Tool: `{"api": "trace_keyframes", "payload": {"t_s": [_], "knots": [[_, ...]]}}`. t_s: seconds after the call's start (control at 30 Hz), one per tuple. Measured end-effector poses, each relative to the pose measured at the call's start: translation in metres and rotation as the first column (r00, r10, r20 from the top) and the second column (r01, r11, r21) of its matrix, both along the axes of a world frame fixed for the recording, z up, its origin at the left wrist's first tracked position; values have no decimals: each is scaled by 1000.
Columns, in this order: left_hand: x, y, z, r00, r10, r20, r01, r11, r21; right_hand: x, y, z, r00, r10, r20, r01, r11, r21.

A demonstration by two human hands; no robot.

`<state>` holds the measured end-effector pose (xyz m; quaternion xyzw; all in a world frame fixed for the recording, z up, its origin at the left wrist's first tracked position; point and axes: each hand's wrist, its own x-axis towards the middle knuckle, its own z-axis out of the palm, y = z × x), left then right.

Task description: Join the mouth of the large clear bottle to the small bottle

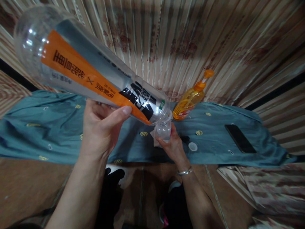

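My left hand (pixel 105 124) is closed around a large clear plastic bottle (pixel 95 71) with an orange and grey label. The bottle tilts steeply, its base raised at the upper left and its mouth pointing down to the right. Just under that mouth, my right hand (pixel 173 143) grips a small clear container (pixel 164 129); the two openings meet or nearly touch. Whether liquid is flowing between them I cannot tell. Beneath my right hand, a pale folded tissue or cloth (pixel 156 140) shows in part. A round white cap (pixel 193 146) lies beside the hand.
An orange pump bottle (pixel 188 100) with amber liquid stands behind my right hand. To the right lies a black phone (pixel 240 138). A small dark object (pixel 185 139) sits near the cap. The blue-green cloth (pixel 59 127) covers the table, with a striped curtain (pixel 152 41) behind.
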<state>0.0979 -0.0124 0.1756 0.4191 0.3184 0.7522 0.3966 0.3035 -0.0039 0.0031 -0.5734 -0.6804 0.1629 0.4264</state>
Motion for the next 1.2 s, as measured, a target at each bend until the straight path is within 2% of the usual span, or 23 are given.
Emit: {"api": "trace_keyframes", "payload": {"t_s": [1.2], "knots": [[0, 1, 1, 1000, -25, 1, 25, 1000, 9, 1, 0, -1, 1000, -1, 12, 1, 1000, -7]]}}
